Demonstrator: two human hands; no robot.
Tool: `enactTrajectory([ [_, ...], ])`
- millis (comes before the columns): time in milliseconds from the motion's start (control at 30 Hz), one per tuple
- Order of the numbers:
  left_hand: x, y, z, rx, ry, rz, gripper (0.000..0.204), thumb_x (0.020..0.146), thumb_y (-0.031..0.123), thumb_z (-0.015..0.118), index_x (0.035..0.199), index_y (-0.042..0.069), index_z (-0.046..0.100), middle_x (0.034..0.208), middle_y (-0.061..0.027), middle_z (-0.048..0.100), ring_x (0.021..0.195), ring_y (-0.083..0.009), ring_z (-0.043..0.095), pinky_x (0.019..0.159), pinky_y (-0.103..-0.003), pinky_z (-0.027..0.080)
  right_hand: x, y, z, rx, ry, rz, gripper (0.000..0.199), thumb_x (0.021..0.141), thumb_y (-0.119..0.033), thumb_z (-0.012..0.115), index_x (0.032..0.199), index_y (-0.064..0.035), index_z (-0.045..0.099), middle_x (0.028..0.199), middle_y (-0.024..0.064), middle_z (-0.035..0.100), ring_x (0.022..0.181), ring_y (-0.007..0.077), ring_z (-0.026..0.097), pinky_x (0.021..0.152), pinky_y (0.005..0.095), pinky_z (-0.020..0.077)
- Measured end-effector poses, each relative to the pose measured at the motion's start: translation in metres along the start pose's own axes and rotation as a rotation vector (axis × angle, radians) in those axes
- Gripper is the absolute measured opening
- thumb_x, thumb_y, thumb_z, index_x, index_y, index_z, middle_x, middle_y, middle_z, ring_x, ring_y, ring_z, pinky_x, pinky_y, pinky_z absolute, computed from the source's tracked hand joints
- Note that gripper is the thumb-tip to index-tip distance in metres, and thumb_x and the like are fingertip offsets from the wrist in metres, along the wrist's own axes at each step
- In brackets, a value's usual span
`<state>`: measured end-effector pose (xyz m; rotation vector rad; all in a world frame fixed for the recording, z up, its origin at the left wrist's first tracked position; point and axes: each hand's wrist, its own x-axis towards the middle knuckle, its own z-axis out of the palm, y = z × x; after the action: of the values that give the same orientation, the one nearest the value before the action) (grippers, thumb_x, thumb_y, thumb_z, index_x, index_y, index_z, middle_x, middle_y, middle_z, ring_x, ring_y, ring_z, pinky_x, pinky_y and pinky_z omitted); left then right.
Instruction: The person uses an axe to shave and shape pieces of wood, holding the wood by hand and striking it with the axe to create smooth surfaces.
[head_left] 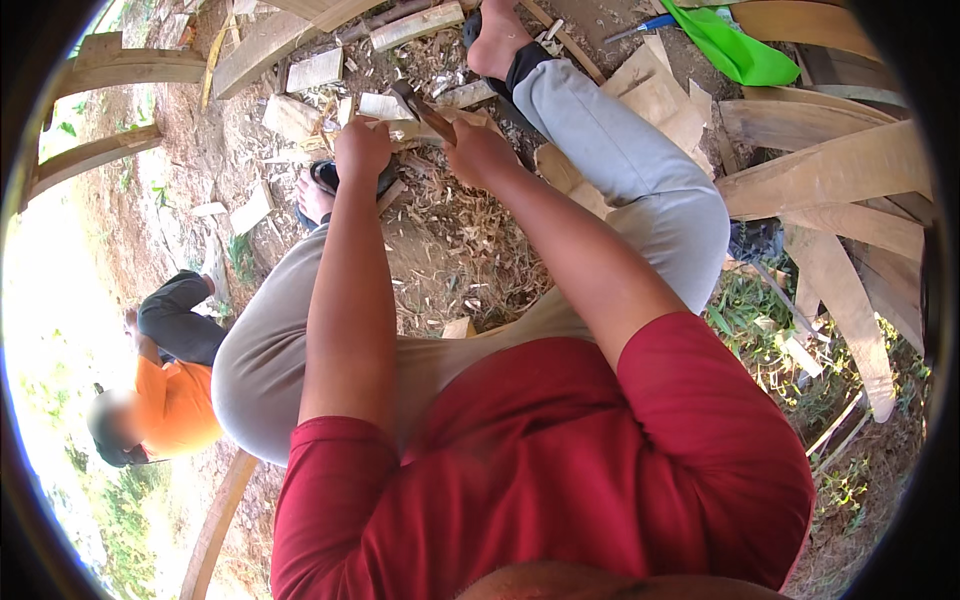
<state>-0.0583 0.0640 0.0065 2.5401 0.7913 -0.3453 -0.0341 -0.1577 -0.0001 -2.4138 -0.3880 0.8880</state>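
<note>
My right hand (480, 152) is wrapped round the handle of a wooden-handled striking tool (436, 121). Its dark metal head points up and left, over pale pieces of wood; whether it is a hammer or a hatchet I cannot tell. Just left of it, my left hand (362, 150) is closed in a fist beside a pale wood block (383, 106). What the fist grips, if anything, is hidden by the fingers. Both hands are low over the ground between my feet, amid wood shavings (470, 235).
Curved planks (830, 180) are stacked on the right, below a bright green cloth (735, 45). More curved timbers (130, 68) stand at the upper left. A blue-handled tool (640, 27) lies at the top. On the left sits another person in an orange shirt (180, 405).
</note>
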Motion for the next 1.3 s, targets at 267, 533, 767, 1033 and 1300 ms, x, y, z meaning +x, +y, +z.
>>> enactTrajectory([
  [267,-0.002,-0.003,-0.002,-0.021,-0.021,-0.035,0.043,0.090,0.036,0.070,0.109,-0.003,0.074,0.103,-0.0286,0.075,0.102,-0.0448,0.072,0.093,-0.050,0.056,-0.003,0.008,0.004,0.021,-0.045,0.011,0.035,0.103,-0.033,0.056,0.123,-0.0046,0.057,0.104,0.0227,0.074,0.101,0.0402,0.072,0.088,0.0550,0.0546],
  [533,0.006,-0.009,0.005,0.012,-0.014,-0.093,0.047,0.091,0.039,0.068,0.115,0.000,0.074,0.108,-0.0236,0.076,0.106,-0.0393,0.072,0.095,-0.046,0.054,-0.008,0.002,0.007,0.041,-0.035,0.016,0.033,0.104,-0.034,0.056,0.121,-0.0048,0.056,0.101,0.0230,0.073,0.098,0.0413,0.072,0.086,0.0566,0.0543],
  [767,0.010,-0.017,0.008,-0.037,-0.037,-0.082,0.052,0.093,0.039,0.069,0.116,-0.006,0.071,0.114,-0.0299,0.073,0.110,-0.0448,0.070,0.099,-0.049,0.054,-0.003,0.017,0.023,0.017,0.030,-0.036,0.034,0.102,-0.035,0.059,0.116,-0.0045,0.055,0.089,0.0223,0.073,0.087,0.0414,0.072,0.078,0.0549,0.0556],
  [1033,0.004,-0.005,-0.002,-0.040,-0.039,-0.109,0.054,0.092,0.038,0.070,0.124,-0.007,0.070,0.116,-0.0290,0.073,0.113,-0.0417,0.070,0.100,-0.046,0.054,-0.003,0.013,0.015,0.078,0.041,-0.005,0.035,0.103,-0.036,0.058,0.117,-0.0047,0.055,0.090,0.0230,0.072,0.088,0.0421,0.071,0.079,0.0561,0.0543],
  [1300,0.011,-0.040,0.018,-0.046,-0.017,0.038,0.027,0.089,0.028,0.074,0.106,0.007,0.077,0.099,-0.0175,0.077,0.094,-0.0310,0.075,0.084,-0.042,0.059,0.004,0.022,0.020,0.044,0.026,-0.034,0.036,0.102,-0.035,0.058,0.121,-0.0048,0.056,0.096,0.0230,0.074,0.093,0.0425,0.073,0.082,0.0547,0.0563],
])
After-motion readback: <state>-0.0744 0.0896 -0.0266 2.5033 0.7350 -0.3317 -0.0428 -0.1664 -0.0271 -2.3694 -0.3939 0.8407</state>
